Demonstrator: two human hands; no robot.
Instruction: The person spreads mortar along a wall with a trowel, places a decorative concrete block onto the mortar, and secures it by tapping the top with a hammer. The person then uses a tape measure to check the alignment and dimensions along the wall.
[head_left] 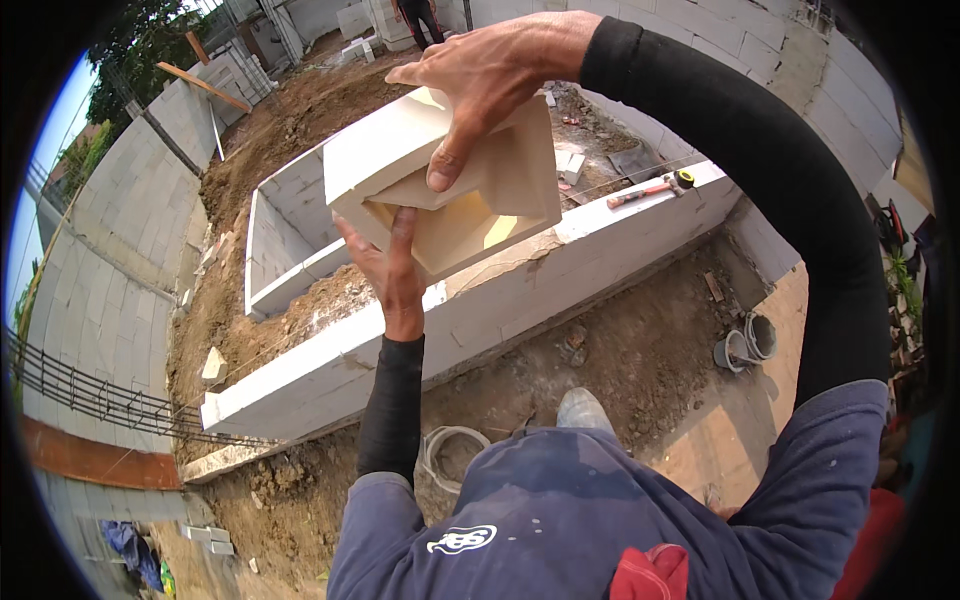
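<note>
- One pale U-shaped block (450, 170) — held up in the air in front of the person, above the low white block wall (480, 310).
- Right hand (480, 75) clamps it from above: fingers (445, 165) curled over the top edge, thumb into the hollow.
- Left hand (390, 265) is under it, fingers flat against the lower face, carrying the weight — not wrapped round anything.
- To handle it well, my read: keep the left palm square under the heavy side, right hand only steering; this kind of block looks brittle at the thin walls, so don't pinch the rim hard.
- Beyond the right fingers, on the wall top: one red-handled hammer (645, 190), one yellow tape measure (685, 178).
- Below-right of both hands, on the ground: two grey buckets (745, 345).
- Below the left forearm: one coil of pale hose (445, 450).
- Far beyond the fingers: one other person (418, 15), legs only in view.
</note>
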